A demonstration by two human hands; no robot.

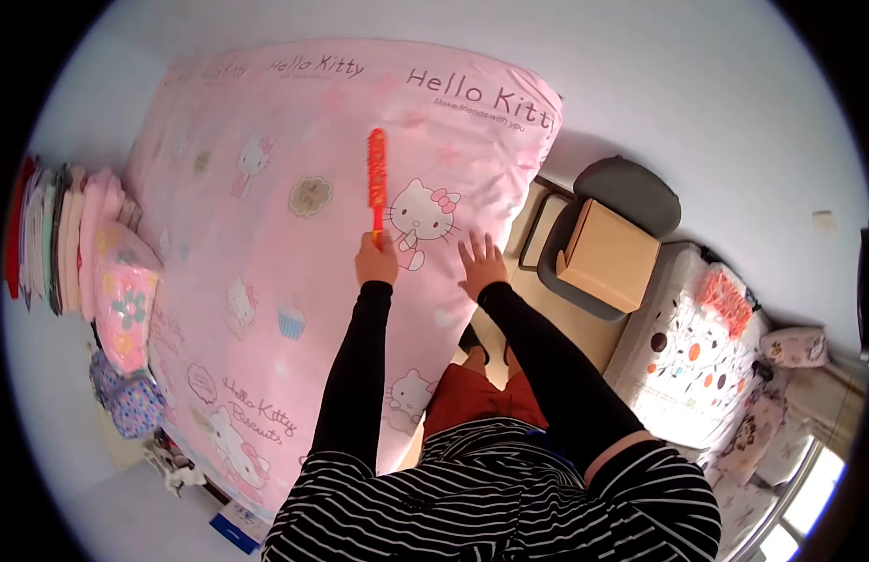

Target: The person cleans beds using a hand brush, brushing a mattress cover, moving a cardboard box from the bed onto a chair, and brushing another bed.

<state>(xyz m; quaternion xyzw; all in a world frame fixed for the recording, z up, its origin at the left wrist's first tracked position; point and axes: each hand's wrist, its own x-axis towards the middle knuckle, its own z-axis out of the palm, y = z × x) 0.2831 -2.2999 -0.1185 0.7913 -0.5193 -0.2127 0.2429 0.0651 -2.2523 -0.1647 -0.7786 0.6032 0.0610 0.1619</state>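
Observation:
My left hand is closed around the handle of a red brush with a long bristly head. The brush points away from me over the pink Hello Kitty bed sheet; whether its bristles touch the sheet I cannot tell. To the right, near the edge of the bed, my right hand lies flat on the sheet with fingers spread and nothing in it. A large printed cat face shows on the sheet between and beyond my hands.
Right of the bed, a cardboard box sits on a dark grey chair. Farther right is a couch with a patterned cover and cushions. Folded bedding is stacked at the left, near a purple patterned bag.

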